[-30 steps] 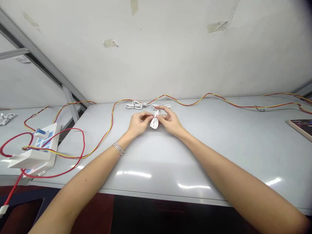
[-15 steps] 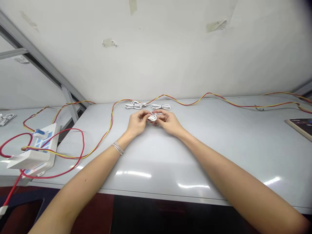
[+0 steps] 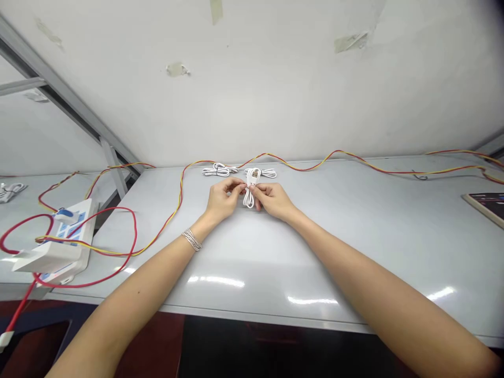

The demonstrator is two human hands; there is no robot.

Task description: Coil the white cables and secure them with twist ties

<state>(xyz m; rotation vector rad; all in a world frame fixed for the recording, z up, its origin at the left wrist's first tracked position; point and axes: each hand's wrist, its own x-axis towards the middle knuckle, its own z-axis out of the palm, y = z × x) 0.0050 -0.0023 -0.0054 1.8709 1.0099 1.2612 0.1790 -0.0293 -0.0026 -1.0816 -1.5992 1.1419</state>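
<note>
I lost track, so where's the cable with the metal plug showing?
In the head view, the cable is mid-picture, between the left hand and right hand, with another bundle behind.

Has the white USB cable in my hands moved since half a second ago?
Yes, upward in view: the white USB cable now partly covers the white cable bundle lying behind it.

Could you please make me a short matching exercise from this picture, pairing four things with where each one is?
Things
1. Coiled white cable with a metal-tipped plug
2. Silver chain bracelet
3. White power strip with blue sections
4. Dark flat panel with a pale edge

Places
A. Far right, cut off by the picture's edge
B. Around the left wrist
C. At the fingertips of the left hand and right hand
D. On the left, beneath loops of red cord

Pairs: 1-C, 2-B, 3-D, 4-A
</note>
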